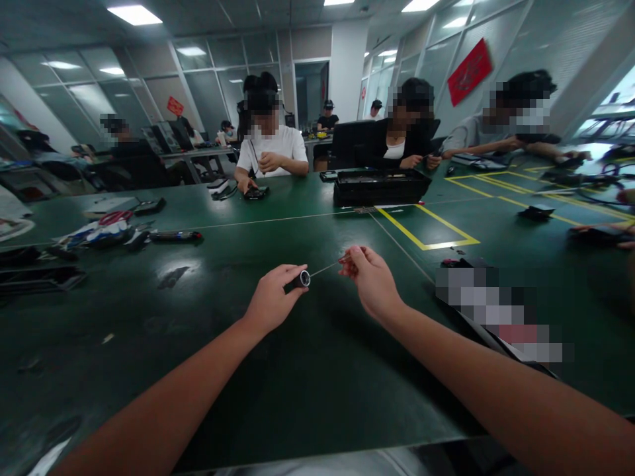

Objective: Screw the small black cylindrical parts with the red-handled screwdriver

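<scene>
1. Fingers of the left hand (275,297), in the head view, close around a small black cylinder (299,279) with a bright round end facing right.
2. Fingertips of the right hand (370,279) pinch a thin rod (325,268), which slants down toward that end; whether its tip touches cannot be told.
3. Both hands and the cylinder are above the green table (297,396), with the black tray (381,190) beyond them.

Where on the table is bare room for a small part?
The green table looks bare between your left forearm and right forearm, and inside the yellow outline near the long black box. It is crowded at left, around the tangled heap, and at right, by the blurred packet.
</scene>
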Demonstrator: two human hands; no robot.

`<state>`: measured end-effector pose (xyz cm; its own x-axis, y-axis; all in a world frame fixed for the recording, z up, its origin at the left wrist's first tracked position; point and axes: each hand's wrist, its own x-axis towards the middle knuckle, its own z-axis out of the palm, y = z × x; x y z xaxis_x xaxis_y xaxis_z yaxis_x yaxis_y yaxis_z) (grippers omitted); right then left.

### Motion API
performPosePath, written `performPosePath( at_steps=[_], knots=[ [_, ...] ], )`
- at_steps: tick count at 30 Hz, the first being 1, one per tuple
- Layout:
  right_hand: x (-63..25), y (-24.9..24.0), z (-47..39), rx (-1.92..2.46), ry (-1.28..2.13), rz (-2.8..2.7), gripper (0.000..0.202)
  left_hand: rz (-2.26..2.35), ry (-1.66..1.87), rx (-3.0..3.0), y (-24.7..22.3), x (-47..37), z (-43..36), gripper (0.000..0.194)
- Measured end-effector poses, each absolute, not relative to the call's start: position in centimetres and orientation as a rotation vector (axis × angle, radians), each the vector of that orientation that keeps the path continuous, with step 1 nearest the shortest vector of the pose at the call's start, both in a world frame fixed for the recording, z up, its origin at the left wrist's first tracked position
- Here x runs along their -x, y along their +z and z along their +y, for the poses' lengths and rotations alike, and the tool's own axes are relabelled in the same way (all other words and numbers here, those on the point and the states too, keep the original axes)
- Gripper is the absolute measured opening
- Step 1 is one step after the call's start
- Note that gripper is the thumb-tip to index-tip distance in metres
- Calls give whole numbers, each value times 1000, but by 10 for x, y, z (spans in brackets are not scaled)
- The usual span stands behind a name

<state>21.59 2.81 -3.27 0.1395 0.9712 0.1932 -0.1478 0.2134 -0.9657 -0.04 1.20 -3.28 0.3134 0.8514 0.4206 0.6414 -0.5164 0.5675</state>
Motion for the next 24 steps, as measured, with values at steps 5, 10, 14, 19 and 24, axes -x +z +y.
performPosePath(
  at_steps=[5, 10, 14, 19, 24],
  knots=[
    [-210, -26, 19, 1017, 921, -1222, 25, 1339, 1041, -2272, -33, 0, 11, 45],
    [-210, -21, 15, 1039, 863, -1301, 23, 1346, 1049, -2241, -31, -1, 9, 45],
    [-211, -19, 13, 1010, 856, -1340, 23, 1365, 1049, -2234, -32, 0, 9, 46],
    [-212, -17, 11, 1033, 845, -1352, 23, 1356, 1073, -2224, -33, 2, 9, 46],
    [-212, -20, 13, 1060, 855, -1333, 24, 1362, 1054, -2216, -32, 2, 8, 46]
  ],
)
